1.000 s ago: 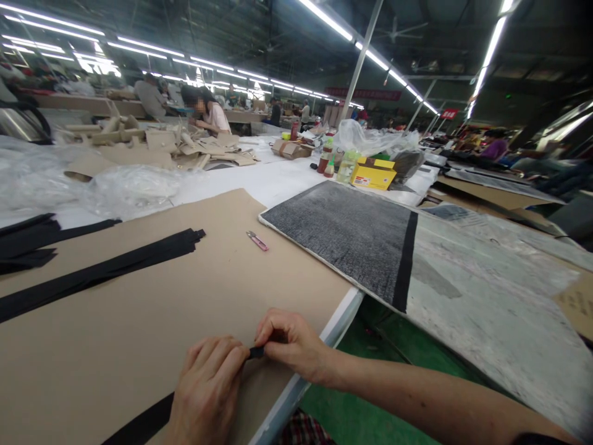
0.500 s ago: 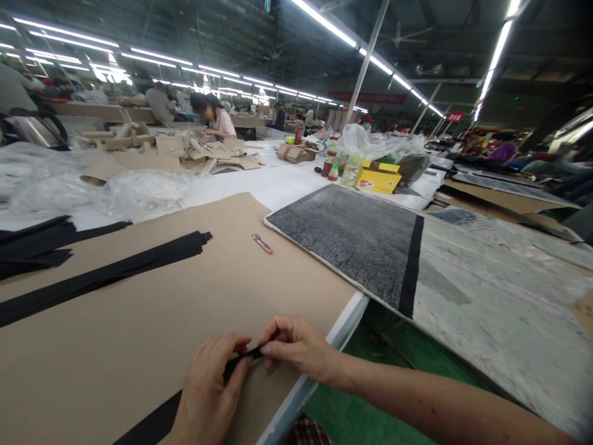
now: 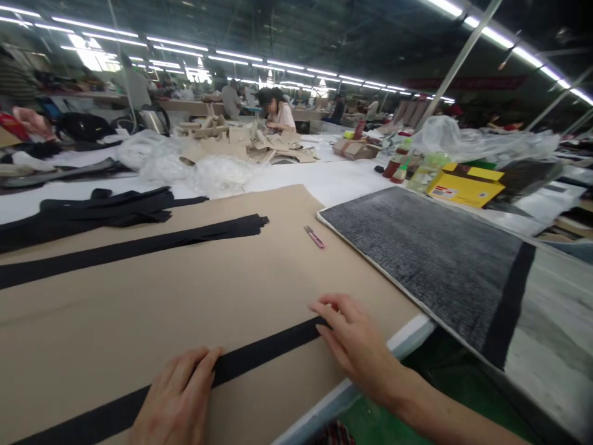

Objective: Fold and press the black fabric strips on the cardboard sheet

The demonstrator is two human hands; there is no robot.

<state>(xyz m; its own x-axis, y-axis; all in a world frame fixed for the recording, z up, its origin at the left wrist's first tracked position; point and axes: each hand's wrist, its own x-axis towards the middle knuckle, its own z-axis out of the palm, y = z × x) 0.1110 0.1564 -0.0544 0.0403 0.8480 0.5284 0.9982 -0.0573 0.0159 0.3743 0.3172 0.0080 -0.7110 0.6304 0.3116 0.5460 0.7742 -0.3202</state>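
Observation:
A long black fabric strip lies flat across the brown sheet of paper or card in front of me. My left hand rests on this strip with its fingers stretched out, pressing it down. At the strip's right end is my right hand, thumb and fingertips closed around that end. Farther back on the sheet lie a stack of black strips and pink-handled thread snips. Another pile of black strips is at the left.
On the right, a dark grey textured panel with a black edge lies across a neighbouring table. Behind it stand a yellow box and several bottles. Clear plastic wrap and brown scraps lie farther back. A person works beyond.
The view has turned left. My hands have moved apart: the left from a pinch to lying flat on the strip, the right at its end. The strip between them now lies flat.

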